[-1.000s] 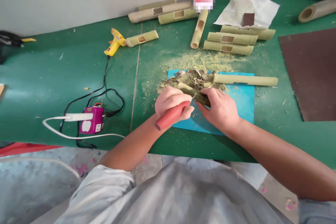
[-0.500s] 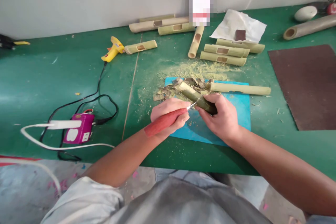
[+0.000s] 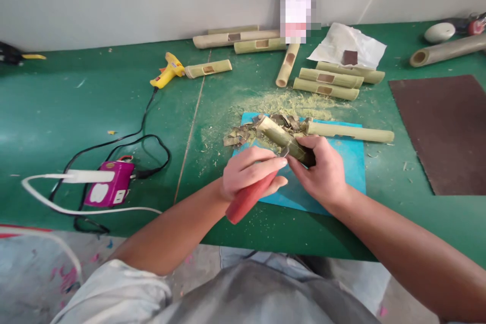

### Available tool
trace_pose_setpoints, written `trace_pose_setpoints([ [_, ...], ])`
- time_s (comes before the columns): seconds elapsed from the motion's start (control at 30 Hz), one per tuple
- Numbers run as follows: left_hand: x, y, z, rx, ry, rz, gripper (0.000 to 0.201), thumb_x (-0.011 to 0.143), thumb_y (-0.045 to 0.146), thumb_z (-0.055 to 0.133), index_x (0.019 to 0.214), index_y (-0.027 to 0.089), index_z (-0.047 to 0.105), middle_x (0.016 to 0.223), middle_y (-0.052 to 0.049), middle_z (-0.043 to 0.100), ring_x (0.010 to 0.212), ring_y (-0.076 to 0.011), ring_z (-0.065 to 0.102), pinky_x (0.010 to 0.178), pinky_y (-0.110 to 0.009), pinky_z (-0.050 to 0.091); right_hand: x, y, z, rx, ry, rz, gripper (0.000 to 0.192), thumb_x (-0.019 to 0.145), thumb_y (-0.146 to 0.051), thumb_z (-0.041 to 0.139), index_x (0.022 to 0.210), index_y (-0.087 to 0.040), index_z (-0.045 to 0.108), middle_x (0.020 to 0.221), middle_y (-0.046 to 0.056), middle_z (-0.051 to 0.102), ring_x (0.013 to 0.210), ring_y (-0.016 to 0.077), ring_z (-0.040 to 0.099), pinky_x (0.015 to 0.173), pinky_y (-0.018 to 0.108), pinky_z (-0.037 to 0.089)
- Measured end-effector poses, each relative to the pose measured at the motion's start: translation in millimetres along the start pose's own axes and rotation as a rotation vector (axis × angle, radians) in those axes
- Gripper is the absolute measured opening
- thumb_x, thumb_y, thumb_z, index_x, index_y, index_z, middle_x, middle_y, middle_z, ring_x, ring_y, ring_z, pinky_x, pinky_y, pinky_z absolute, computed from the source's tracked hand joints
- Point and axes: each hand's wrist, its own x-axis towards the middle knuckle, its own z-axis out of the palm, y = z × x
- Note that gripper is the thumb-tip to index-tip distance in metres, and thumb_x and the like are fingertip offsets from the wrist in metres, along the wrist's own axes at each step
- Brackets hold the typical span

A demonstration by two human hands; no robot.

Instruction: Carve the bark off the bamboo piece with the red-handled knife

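- Since half a second ago the red-handled carving knife [image 3: 248,196] has tipped steeper, handle end dropped toward the table edge; both hands sit about where they were on the blue rectangular cutting mat [image 3: 341,162].
- Left of the mat: purple plastic power strip [image 3: 110,190] with a white plug and a looping black cable [image 3: 152,142] running up to the yellow hot glue gun [image 3: 169,68]. Cable lies near the left elbow; a snag could drag the gun.
- Left hand [image 3: 252,169] is wrapped tight round the knife handle, fingers pressed closed, blade tip against the bamboo just by the right fingers. Blade mostly hidden.
- Short green bamboo tube with a slanted cut end [image 3: 281,137] is over the mat's upper middle, tilted, far end in the heap of brown-green bamboo shavings [image 3: 266,126].
- Right hand [image 3: 322,172] clamps the tube's near end, fingers curled round it. Risk: a slip on the hard skin sends the blade into those fingers, or the tube rolls.
- Long pale bamboo stick [image 3: 351,132] lies along the mat's top edge, near the right hand; a knock could roll it off.
- Loose shavings under the tube could let it skid.
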Motion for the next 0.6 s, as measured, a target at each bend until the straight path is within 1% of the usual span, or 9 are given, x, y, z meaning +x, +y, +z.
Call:
trace_pose_setpoints([
  [0.03,1.7,-0.6,0.1,0.047,0.001,0.102,0.029,0.087,0.037,0.078,0.111,0.023,0.069,0.092,-0.003,0.078,0.074,-0.0130,0.073,0.067,-0.023,0.063,0.4,0.2,0.6,-0.003,-0.007,0.020,0.020,0.094,-0.038,0.063,0.109,-0.027,0.056,0.093,0.006,0.076,0.081,0.0222,0.073,0.067,0.033,0.056],
  [0.1,4.1,-1.5,1.3,0.093,0.012,0.207,0.031,0.089,0.030,0.075,0.117,0.019,0.067,0.090,-0.006,0.077,0.072,-0.0140,0.072,0.064,-0.024,0.063,1.0,0.3,1.8,-0.005,-0.027,0.064,0.020,0.094,-0.040,0.062,0.108,-0.026,0.057,0.092,0.006,0.076,0.079,0.0220,0.072,0.066,0.033,0.054],
  [0.17,5.1,-1.9,2.6,0.102,0.024,0.192,0.031,0.089,0.028,0.074,0.118,0.019,0.067,0.088,-0.005,0.077,0.070,-0.0140,0.071,0.063,-0.024,0.063,1.3,0.0,2.9,0.001,-0.049,0.098,0.020,0.093,-0.040,0.062,0.106,-0.026,0.058,0.089,0.005,0.076,0.075,0.0214,0.070,0.064,0.032,0.053],
  [0.23,5.1,-2.1,3.1,0.090,0.043,0.165,0.030,0.089,0.027,0.074,0.117,0.019,0.067,0.088,-0.005,0.078,0.072,-0.0141,0.073,0.065,-0.024,0.064,1.2,-0.3,4.0,0.008,-0.060,0.114,0.020,0.091,-0.039,0.062,0.106,-0.025,0.058,0.088,0.005,0.076,0.074,0.0210,0.069,0.063,0.032,0.052],
  [0.33,4.1,-3.6,3.5,0.069,0.077,0.137,0.029,0.086,0.023,0.076,0.114,0.017,0.069,0.088,-0.004,0.079,0.075,-0.0144,0.075,0.072,-0.023,0.065,1.1,-0.3,5.3,0.015,-0.051,0.106,0.020,0.090,-0.038,0.063,0.105,-0.024,0.059,0.089,0.006,0.076,0.075,0.0214,0.070,0.065,0.032,0.052],
  [0.4,3.2,-4.8,5.2,0.070,0.103,0.132,0.030,0.084,0.020,0.077,0.113,0.017,0.070,0.087,-0.003,0.080,0.074,-0.0141,0.076,0.073,-0.022,0.065,1.1,0.1,5.7,0.015,-0.050,0.103,0.020,0.090,-0.038,0.064,0.104,-0.024,0.060,0.089,0.007,0.077,0.076,0.0217,0.070,0.065,0.032,0.052],
  [0.47,2.4,-5.2,8.2,0.076,0.126,0.117,0.032,0.082,0.019,0.078,0.113,0.019,0.071,0.087,-0.002,0.080,0.071,-0.0136,0.075,0.072,-0.022,0.065,1.0,0.6,5.5,0.008,-0.056,0.111,0.020,0.091,-0.039,0.063,0.104,-0.024,0.060,0.089,0.007,0.077,0.076,0.0217,0.070,0.066,0.032,0.052],
  [0.53,1.9,-3.9,11.7,0.084,0.146,0.072,0.031,0.082,0.018,0.078,0.112,0.022,0.071,0.088,0.000,0.081,0.070,-0.0131,0.075,0.072,-0.022,0.065,0.3,1.0,5.0,-0.004,-0.062,0.119,0.021,0.091,-0.040,0.063,0.104,-0.024,0.061,0.088,0.007,0.076,0.075,0.0215,0.070,0.065,0.032,0.051],
  [0.6,2.0,-1.6,14.1,0.084,0.167,-0.002,0.024,0.083,0.018,0.076,0.106,0.023,0.073,0.087,0.001,0.081,0.072,-0.0127,0.076,0.073,-0.022,0.065,-0.7,1.3,4.5,-0.014,-0.064,0.119,0.020,0.090,-0.041,0.063,0.102,-0.024,0.061,0.087,0.006,0.076,0.073,0.0212,0.069,0.065,0.032,0.050],
])
